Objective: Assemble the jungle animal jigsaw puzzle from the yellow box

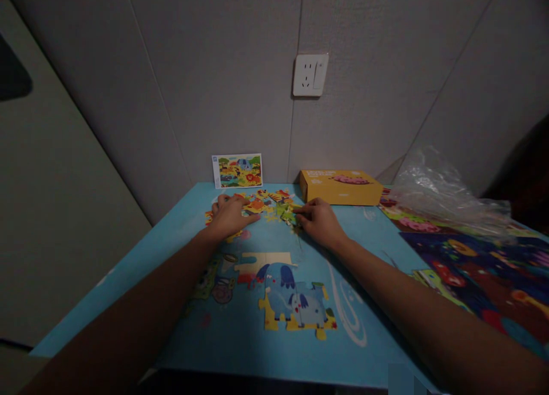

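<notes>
Flat puzzle pieces [261, 203] with knobbed, curvy edges lie heaped on a smooth blue printed table [171, 229]. Nearer the viewer, a joined elephant section [295, 303] lies flat. Behind sit a boxy yellow carton [343, 188] and crinkled clear plastic [446, 189]. The left hand [229, 216] rests over the heap's left side—fingers loosely spread, thumb apart. The right hand's [321, 222] fingers bend close together, touching green pieces at the heap's right edge—whether they grip one, I cannot tell.

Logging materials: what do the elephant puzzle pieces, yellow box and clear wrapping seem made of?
Elephant puzzle pieces: probably matte printed cardboard, given flat interlocking tabs; perhaps thin wood. Yellow box: likely smooth printed card, with crisp edges. Clear wrapping: apparently shiny plastic film, see-through and creased.
</notes>
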{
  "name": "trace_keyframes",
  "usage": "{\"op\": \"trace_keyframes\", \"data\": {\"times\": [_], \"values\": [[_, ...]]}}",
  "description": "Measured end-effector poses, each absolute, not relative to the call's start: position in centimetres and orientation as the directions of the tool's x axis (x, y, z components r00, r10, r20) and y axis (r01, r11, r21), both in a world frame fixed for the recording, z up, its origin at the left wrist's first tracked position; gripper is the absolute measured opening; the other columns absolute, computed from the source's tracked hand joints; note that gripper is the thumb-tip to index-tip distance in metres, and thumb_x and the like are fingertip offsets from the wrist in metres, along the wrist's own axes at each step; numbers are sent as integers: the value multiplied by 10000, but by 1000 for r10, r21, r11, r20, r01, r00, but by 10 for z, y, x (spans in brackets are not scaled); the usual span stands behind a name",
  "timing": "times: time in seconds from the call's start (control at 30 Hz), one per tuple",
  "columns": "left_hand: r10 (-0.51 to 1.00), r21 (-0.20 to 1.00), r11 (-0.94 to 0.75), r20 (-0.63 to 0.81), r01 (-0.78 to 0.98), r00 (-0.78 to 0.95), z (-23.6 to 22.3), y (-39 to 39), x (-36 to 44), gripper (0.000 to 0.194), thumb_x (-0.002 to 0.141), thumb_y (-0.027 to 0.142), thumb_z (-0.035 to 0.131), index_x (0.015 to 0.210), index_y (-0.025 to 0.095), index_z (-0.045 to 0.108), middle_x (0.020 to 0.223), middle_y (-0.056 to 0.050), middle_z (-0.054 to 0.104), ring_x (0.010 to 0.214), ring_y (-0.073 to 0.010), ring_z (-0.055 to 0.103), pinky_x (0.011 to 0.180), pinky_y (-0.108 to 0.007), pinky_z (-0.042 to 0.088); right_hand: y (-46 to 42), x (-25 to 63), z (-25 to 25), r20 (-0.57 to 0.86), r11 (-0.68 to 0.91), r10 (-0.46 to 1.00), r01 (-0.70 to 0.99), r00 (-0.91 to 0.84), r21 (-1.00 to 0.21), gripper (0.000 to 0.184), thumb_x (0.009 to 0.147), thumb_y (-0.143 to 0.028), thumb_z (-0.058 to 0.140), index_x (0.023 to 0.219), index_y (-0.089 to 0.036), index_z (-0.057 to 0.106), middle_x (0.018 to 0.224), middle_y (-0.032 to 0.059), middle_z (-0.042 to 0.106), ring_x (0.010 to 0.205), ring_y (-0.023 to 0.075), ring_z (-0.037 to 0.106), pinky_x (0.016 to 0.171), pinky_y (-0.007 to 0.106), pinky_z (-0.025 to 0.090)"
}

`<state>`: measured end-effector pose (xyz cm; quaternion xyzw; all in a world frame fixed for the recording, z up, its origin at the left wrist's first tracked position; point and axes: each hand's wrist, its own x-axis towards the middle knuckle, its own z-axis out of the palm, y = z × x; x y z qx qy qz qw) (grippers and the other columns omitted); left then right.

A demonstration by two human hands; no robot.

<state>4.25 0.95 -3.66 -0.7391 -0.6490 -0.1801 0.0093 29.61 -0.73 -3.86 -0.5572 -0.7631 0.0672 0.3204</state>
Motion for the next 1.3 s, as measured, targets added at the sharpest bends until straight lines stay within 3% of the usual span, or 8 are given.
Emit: {"op": "trace_keyframes", "data": {"times": [0.17, 0.33, 0.5, 0.67, 0.8, 1.07, 1.17, 1.3], "values": [[952, 231, -164, 292, 959, 92, -36, 11, 43, 504, 740, 585, 632, 1115, 253, 688, 1236, -77, 640, 1196, -386, 400, 971, -526, 320, -8, 296, -42, 412, 337, 898, 843, -154, -418, 238, 796, -198, 617, 973, -172, 773, 1008, 130, 582, 1011, 245, 521, 921, 355, 390], [949, 285, -143, 313, 948, 49, -31, 8, 45, 606, 725, 443, 665, 1283, 220, 592, 1193, -103, 652, 1165, -375, 425, 966, -501, 338, -10, 294, -38, 425, 376, 884, 836, -194, -400, 251, 819, -227, 595, 1005, -180, 758, 1036, 131, 616, 1022, 256, 532, 936, 376, 387], [938, 335, -145, 345, 931, 22, -29, 7, 48, 624, 712, 450, 688, 1271, 190, 597, 1093, -134, 654, 1132, -384, 448, 940, -507, 365, -17, 291, -32, 449, 473, 849, 782, -281, -405, 423, 816, -222, 588, 1227, -134, 644, 1062, 126, 678, 1000, 261, 571, 920, 394, 420], [828, 416, -435, 534, 798, 173, -24, -4, 61, 654, 724, 394, 723, 1318, 194, 536, 1087, -88, 617, 1099, -295, 470, 953, -428, 403, -26, 286, -30, 512, 685, 715, 623, -475, -379, 671, 806, -233, 582, 1452, -173, 409, 1254, 133, 616, 1126, 265, 556, 972, 441, 431], [729, 360, -622, 592, 696, 344, -21, -11, 66, 669, 736, 363, 739, 1345, 215, 503, 1137, -79, 589, 1131, -263, 460, 1002, -409, 383, -29, 283, -29, 514, 707, 693, 617, -505, -346, 542, 861, -330, 540, 1371, -148, 529, 1331, 164, 575, 1260, 303, 493, 1037, 483, 390], [935, 279, -124, 353, 952, 18, -33, 10, 43, 713, 695, 552, 694, 1300, 195, 573, 1259, -135, 598, 1193, -403, 405, 958, -534, 353, -20, 291, -26, 493, 453, 843, 780, -216, -432, 371, 924, -315, 455, 1134, -154, 713, 1109, 143, 700, 1001, 264, 650, 900, 392, 482], [960, 263, -112, 277, 958, 37, -33, 12, 41, 550, 707, 549, 665, 1168, 250, 671, 1261, -83, 624, 1200, -400, 401, 962, -527, 341, -19, 292, -27, 428, 414, 873, 817, -232, -401, 339, 924, -329, 465, 1087, -194, 730, 1041, 98, 725, 957, 248, 655, 859, 362, 483], [960, 266, -125, 276, 956, 49, -29, 8, 43, 507, 720, 527, 656, 1150, 260, 681, 1260, -58, 635, 1192, -377, 410, 962, -504, 345, -17, 291, -30, 386, 382, 891, 855, -240, -351, 332, 924, -354, 474, 1085, -228, 736, 1056, 83, 728, 1149, 283, 565, 969, 403, 419]]}}
